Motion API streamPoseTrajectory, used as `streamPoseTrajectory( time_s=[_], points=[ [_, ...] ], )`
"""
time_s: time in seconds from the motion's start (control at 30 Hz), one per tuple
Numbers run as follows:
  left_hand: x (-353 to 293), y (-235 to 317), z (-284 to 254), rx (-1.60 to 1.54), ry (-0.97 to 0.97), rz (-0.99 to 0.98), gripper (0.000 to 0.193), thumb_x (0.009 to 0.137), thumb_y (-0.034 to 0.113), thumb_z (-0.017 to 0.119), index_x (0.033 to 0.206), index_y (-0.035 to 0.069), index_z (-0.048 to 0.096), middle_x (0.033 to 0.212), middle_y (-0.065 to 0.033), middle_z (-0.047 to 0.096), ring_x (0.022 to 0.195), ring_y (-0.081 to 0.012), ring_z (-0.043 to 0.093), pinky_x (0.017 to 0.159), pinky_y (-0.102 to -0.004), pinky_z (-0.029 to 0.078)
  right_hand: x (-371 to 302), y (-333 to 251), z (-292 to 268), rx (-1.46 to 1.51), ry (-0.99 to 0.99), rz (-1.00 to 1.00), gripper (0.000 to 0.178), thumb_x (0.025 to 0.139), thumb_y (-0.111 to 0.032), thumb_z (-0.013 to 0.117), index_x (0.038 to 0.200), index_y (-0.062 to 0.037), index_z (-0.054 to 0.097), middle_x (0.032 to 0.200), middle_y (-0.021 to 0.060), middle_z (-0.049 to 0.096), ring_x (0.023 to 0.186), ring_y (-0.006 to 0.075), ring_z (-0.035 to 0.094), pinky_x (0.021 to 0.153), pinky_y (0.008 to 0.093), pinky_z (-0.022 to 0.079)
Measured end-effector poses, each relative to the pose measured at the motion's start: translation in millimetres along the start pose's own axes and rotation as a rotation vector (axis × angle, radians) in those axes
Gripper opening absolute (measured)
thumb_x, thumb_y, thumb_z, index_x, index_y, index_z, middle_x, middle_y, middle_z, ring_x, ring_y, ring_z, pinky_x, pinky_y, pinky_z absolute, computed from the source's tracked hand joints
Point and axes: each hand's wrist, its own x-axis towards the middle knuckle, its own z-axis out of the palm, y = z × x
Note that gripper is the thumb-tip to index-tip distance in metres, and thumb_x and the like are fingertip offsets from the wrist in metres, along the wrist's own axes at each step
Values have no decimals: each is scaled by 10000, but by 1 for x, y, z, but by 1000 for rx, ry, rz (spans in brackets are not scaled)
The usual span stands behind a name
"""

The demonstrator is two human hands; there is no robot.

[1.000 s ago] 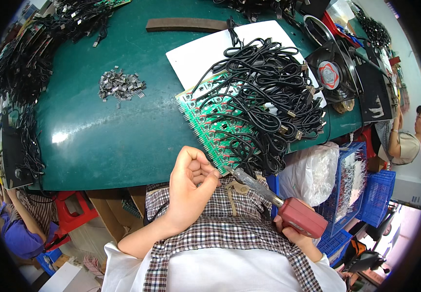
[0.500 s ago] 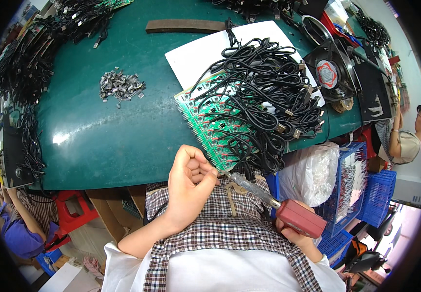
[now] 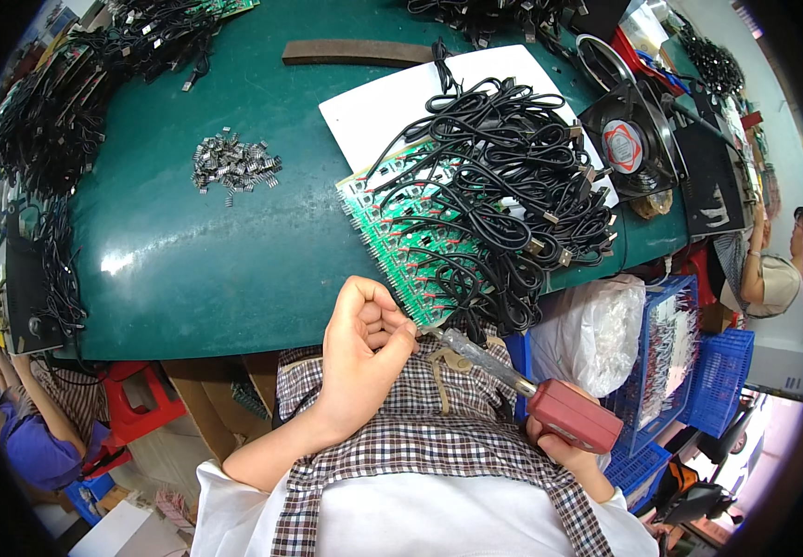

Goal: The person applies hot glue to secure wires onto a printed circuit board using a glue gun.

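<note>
My right hand (image 3: 570,453) grips the dark red handle of a soldering iron (image 3: 576,416). The iron's metal shaft runs up and left, and its tip reaches the near corner of a green circuit board panel (image 3: 385,230). At that same corner my left hand (image 3: 364,343) is closed, thumb and forefinger pinched together; whatever lies between them is too small or hidden to make out. Small metal pins line the panel's left edge. Black USB cables (image 3: 503,176) with red wires at the board spread over the panel's right part. Beneath lies a white sheet (image 3: 355,116).
A pile of small metal pin parts (image 3: 234,165) sits left on the green table (image 3: 160,288). A brown bar (image 3: 355,52) lies at the back, a black fan (image 3: 629,144) at the right. Bundled cables (image 3: 49,130) crowd the left. Blue crates (image 3: 647,371) and a plastic bag (image 3: 591,334) stand below right.
Both hands and the soldering iron stay almost in place. The whole view has shifted very slightly; nothing has visibly been taken up or let go.
</note>
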Motion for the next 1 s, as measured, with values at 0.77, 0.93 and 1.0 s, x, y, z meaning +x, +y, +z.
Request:
streamPoseTrajectory(
  time_s=[0.77, 0.93, 1.0],
  points=[
    [28, 12, -36, 193, 193, 247, 317, 843, 59, 497, 1135, 15, 383, 819, -70, 543, 645, -90, 512, 603, -187, 406, 30, -16, -36, 55, 1089, -523, 395, 864, -305, 499, 1065, 16, 387, 1026, 120, 492, 534, 105, 466, 464, 191, 375],
    [33, 16, -32, 81, 188, 178, 448, 835, 55, 489, 1254, -6, 345, 862, -83, 555, 697, -112, 549, 648, -204, 458, 89, 12, -69, 173, 1146, -114, 400, 828, -79, 525, 1200, -7, 397, 938, 113, 588, 522, 59, 449, 462, 186, 367],
    [39, 19, -28, 18, 169, 110, 506, 809, 50, 508, 1275, -16, 321, 886, -89, 555, 740, -130, 560, 671, -232, 483, 88, 6, -63, 80, 1210, -274, 392, 834, -77, 511, 1202, -6, 395, 954, 120, 579, 524, 54, 446, 460, 181, 367]
  ],
)
